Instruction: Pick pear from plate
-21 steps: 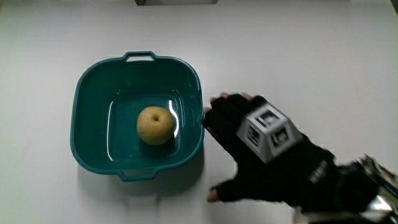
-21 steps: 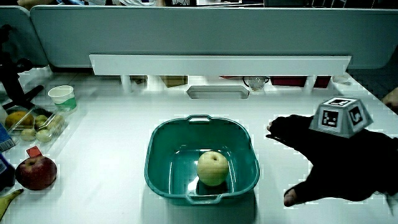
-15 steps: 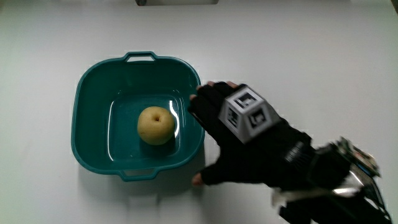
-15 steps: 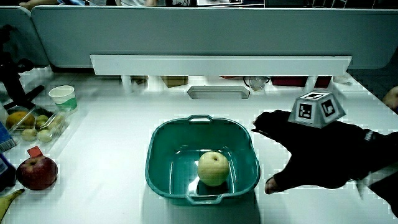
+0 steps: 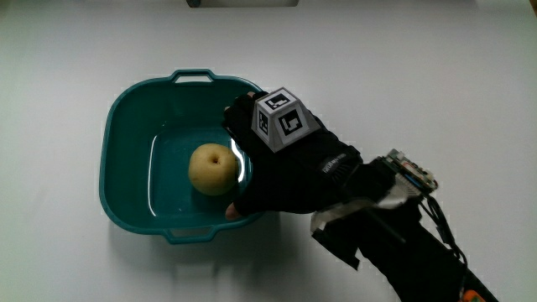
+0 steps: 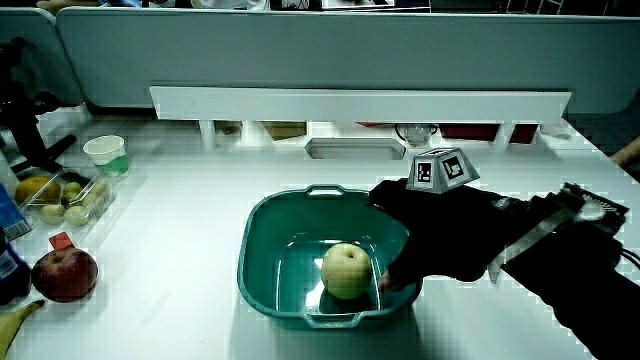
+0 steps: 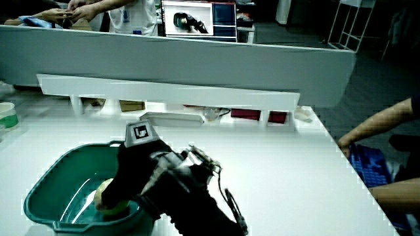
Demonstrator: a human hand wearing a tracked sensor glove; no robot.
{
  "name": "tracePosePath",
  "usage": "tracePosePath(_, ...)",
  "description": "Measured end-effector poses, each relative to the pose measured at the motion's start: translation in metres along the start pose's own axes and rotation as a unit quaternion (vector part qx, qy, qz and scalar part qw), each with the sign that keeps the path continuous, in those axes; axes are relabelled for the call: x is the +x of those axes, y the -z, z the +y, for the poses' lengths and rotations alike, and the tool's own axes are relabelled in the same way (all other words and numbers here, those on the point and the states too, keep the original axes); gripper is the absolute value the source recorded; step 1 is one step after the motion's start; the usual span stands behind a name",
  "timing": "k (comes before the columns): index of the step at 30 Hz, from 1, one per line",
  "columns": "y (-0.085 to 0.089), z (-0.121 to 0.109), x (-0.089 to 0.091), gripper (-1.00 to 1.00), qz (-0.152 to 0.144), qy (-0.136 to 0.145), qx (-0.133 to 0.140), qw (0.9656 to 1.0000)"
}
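A yellow pear lies in the middle of a teal basin with two small handles. The gloved hand reaches over the basin's rim beside the pear, fingers spread, thumb at the rim nearer the person. It holds nothing, and a small gap separates it from the pear. In both side views the pear sits low in the basin, with the hand hovering over it and partly hiding it in one of them.
In a side view a red apple, a banana tip, a clear box of fruit and a paper cup stand at the table's edge. A grey tray lies near the low partition.
The hand has moved from the bare table beside the basin to over the basin's rim, close to the pear. The pear and basin have not moved.
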Motion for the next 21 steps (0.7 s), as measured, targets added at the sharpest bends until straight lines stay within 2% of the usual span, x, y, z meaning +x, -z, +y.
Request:
tracePosePath(1, 0.001, 0.004, 0.0, 0.0, 0.003, 0.0, 0.0, 1.0)
tracePosePath(3, 0.006, 0.015, 0.001, 0.0, 0.006, 0.015, -0.021, 0.9997)
tracePosePath(4, 0.008, 0.02, 0.0, 0.0, 0.008, 0.012, -0.026, 0.9996)
tracePosePath(5, 0.009, 0.024, 0.0, 0.0, 0.003, 0.023, -0.022, 0.9995)
tracePosePath(6, 0.01, 0.029, 0.0, 0.0, 0.006, 0.027, -0.031, 0.9991)
tracePosePath(7, 0.01, 0.031, -0.002, 0.0, 0.012, 0.015, -0.029, 0.9994)
tracePosePath(8, 0.009, 0.032, -0.004, 0.0, 0.01, 0.013, -0.01, 0.9998)
tracePosePath(9, 0.01, 0.035, -0.006, 0.0, 0.021, -0.008, -0.03, 0.9993)
tracePosePath(10, 0.011, 0.038, -0.007, 0.0, 0.011, 0.012, -0.018, 0.9997)
tracePosePath(11, 0.012, 0.041, -0.008, 0.0, 0.009, 0.015, -0.024, 0.9996)
tracePosePath(12, 0.013, 0.043, -0.01, 0.0, 0.009, 0.008, -0.027, 0.9995)
tracePosePath(15, 0.017, 0.052, -0.013, 0.0, 0.004, 0.018, -0.044, 0.9988)
tracePosePath(17, 0.017, 0.054, -0.018, 0.0, 0.004, 0.003, -0.038, 0.9993)
tracePosePath(18, 0.019, 0.056, -0.018, 0.0, 0.004, 0.007, -0.046, 0.9989)
tracePosePath(20, 0.02, 0.059, -0.02, 0.0, 0.0, 0.009, -0.037, 0.9993)
tracePosePath(21, 0.021, 0.061, -0.02, 0.0, -0.001, 0.009, -0.047, 0.9989)
